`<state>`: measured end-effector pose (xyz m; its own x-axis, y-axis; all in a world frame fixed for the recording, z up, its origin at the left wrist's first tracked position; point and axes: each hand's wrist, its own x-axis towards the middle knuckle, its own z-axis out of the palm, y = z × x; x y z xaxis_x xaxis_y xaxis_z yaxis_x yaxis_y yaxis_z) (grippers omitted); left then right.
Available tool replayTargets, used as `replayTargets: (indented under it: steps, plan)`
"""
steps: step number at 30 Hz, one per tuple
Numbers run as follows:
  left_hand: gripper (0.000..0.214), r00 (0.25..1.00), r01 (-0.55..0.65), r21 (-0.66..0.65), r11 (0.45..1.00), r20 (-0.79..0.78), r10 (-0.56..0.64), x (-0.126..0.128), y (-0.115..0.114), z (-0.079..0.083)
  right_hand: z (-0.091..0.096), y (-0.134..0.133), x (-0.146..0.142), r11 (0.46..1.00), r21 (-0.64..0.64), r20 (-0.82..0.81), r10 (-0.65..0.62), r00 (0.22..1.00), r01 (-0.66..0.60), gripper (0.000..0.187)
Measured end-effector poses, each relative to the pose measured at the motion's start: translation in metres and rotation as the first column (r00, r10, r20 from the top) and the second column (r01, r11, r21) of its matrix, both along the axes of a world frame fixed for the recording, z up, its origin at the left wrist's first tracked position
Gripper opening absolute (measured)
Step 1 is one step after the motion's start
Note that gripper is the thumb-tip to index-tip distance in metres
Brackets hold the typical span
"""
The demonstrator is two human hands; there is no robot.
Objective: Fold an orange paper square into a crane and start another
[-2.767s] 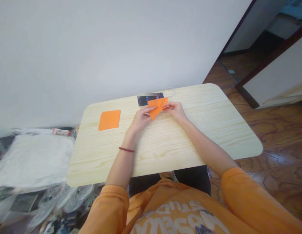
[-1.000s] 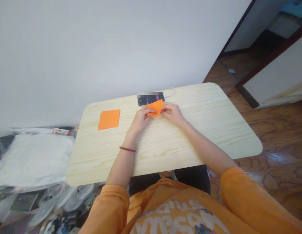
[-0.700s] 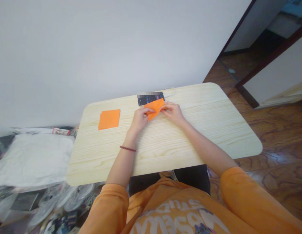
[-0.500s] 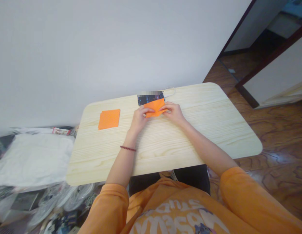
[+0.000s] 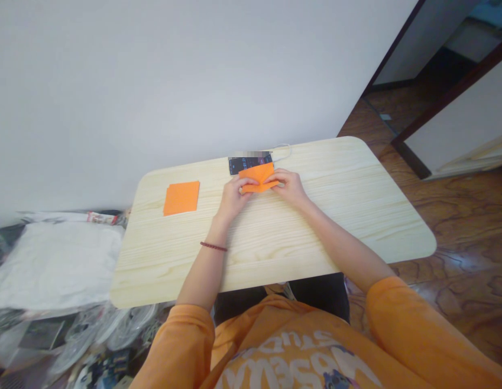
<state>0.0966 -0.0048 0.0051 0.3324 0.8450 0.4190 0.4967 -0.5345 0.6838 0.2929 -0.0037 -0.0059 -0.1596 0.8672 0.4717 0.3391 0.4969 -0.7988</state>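
Observation:
A sheet of orange paper [image 5: 258, 173] is held up between my hands near the back of the table, its lower part bent along a crosswise fold. My left hand [image 5: 233, 195] grips its left end, fingers closed on the fold. On the other end, my right hand [image 5: 289, 186] pinches the paper between thumb and fingers. Behind the sheet lies a phone [image 5: 238, 165], partly covered by it. To the left, a small stack of square orange paper [image 5: 182, 198] rests flat on the table.
The pale wooden table [image 5: 327, 216] stands against a white wall [image 5: 174, 81]. A white cable [image 5: 284, 153] runs from the phone's right end. At the left, a white bag or cloth [image 5: 60, 265] and plastic-wrapped items [image 5: 129, 327] lie below table height.
The lower part of the orange paper has been bent up further, so its front flap looks narrower. Both hands stay in nearly the same place, still gripping it.

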Motion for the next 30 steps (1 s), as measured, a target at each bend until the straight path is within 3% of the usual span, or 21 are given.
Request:
replayTargets:
  steps: [12,21,26,30]
  plan:
    - [0.025,1.0,-0.014,0.006,1.0,-0.005,0.014,0.0005,0.0019,-0.0024,-0.0006,-0.0006,-0.0015,1.0,0.028,0.053,-0.006,0.999,0.004,0.02]
    - [0.042,0.996,0.05,-0.12,0.992,0.084,-0.041,0.0049,-0.0031,-0.0012,-0.0021,-0.0027,-0.0053,0.998,0.064,0.08,-0.006,0.997,0.001,0.011]
    - [0.041,0.993,0.073,-0.155,0.985,0.106,-0.057,0.0052,-0.0016,-0.0019,-0.0046,-0.0018,-0.0049,0.999,0.034,0.103,-0.014,0.995,0.011,0.011]
    - [0.048,0.985,0.051,-0.152,0.987,0.173,-0.024,0.0069,-0.0013,-0.0023,-0.0043,-0.0039,-0.0067,0.999,-0.035,0.025,-0.024,0.999,0.025,0.008]
